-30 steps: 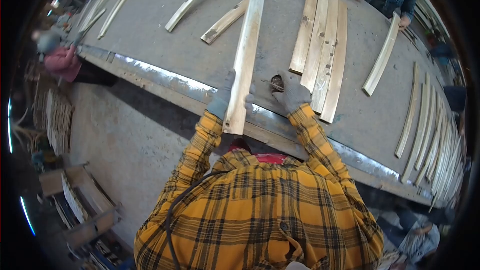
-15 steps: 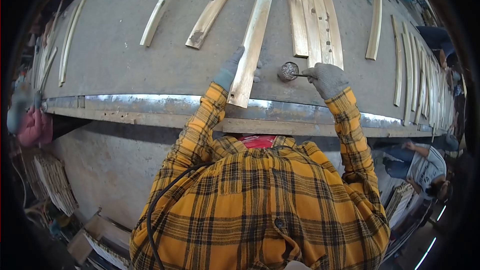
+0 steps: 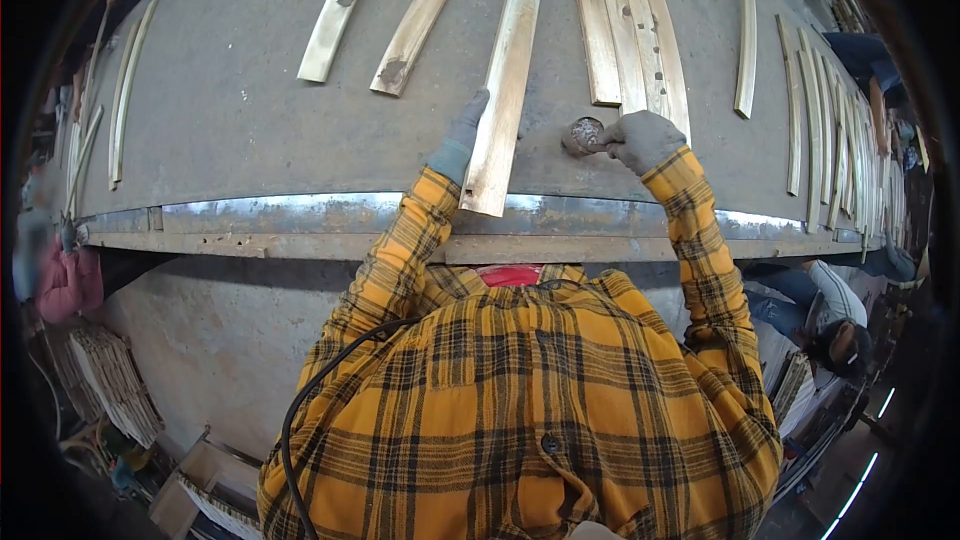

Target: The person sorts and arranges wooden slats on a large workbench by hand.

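Wooden slat (image 3: 505, 100), near end over edge of table (image 3: 320, 145): clasped by left hand (image 3: 462, 135), best kept steady. Small pot (image 3: 579, 137), at slat's right: right hand (image 3: 648, 141) pinched beside its rim, item held unclear; tipping best avoided.

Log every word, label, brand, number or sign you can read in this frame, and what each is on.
No word, label, brand or number can be read.
White looped mark on the marked strip, beside the held strip: cut off by the picture's top edge, so unreadable.
Held strip, in the left hand: dark patches, no lettering visible.
Pale shirt at right: too small and blurred to tell whether it has print.
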The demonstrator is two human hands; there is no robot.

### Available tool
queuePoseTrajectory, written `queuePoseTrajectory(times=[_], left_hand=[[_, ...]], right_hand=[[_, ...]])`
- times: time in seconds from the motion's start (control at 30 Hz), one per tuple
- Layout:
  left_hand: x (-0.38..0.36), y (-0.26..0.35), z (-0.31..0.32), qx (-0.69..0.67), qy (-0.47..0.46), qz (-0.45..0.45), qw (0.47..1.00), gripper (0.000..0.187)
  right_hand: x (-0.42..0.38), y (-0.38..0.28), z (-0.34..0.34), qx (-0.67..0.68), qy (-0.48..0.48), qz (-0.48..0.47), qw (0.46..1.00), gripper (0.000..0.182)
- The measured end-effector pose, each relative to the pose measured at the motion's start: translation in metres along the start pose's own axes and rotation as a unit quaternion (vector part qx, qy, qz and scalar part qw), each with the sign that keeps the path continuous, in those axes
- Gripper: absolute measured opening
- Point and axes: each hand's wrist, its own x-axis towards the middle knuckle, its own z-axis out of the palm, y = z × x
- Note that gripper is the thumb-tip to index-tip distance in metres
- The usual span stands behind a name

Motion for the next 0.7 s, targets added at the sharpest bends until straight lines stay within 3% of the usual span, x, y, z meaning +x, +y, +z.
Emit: queuePoseTrajectory(times=[0.03,0.13,0.17,0.27,0.3,0.37,0.4,0.47,0.7], left_hand=[[0.001,0.000,0.000,0.001,0.001,0.000,1.000,0.067],[0.002,0.000,0.003,-0.009,-0.009,-0.008,1.000,0.067],[-0.002,0.004,0.007,-0.019,-0.007,0.002,1.000,0.067],[0.031,-0.013,-0.003,-0.018,0.028,0.030,0.999,0.067],[0.043,-0.018,-0.011,-0.002,0.051,0.043,0.998,0.067],[0.016,0.002,0.008,-0.001,0.030,0.005,1.000,0.069],[0.010,0.007,0.012,-0.028,-0.019,0.007,0.999,0.069],[0.004,0.012,0.014,-0.059,-0.105,-0.010,0.993,0.067],[0.003,0.014,0.022,-0.042,-0.082,0.015,0.996,0.067]], right_hand=[[0.001,0.008,0.002,0.002,0.000,-0.001,1.000,0.019],[0.003,0.025,0.009,0.317,-0.058,0.141,0.936,0.020],[-0.002,0.026,0.010,0.317,-0.059,0.137,0.936,0.020],[-0.026,0.009,0.008,0.498,-0.050,0.069,0.863,0.021],[-0.031,-0.009,0.014,0.501,-0.054,0.062,0.862,0.021],[-0.045,-0.046,0.024,0.432,0.190,-0.165,0.866,0.023],[-0.049,-0.063,0.028,0.433,0.191,-0.168,0.865,0.023],[-0.057,-0.090,0.033,0.318,0.281,-0.159,0.891,0.028],[-0.053,-0.107,0.058,0.231,0.341,-0.133,0.901,0.042]])
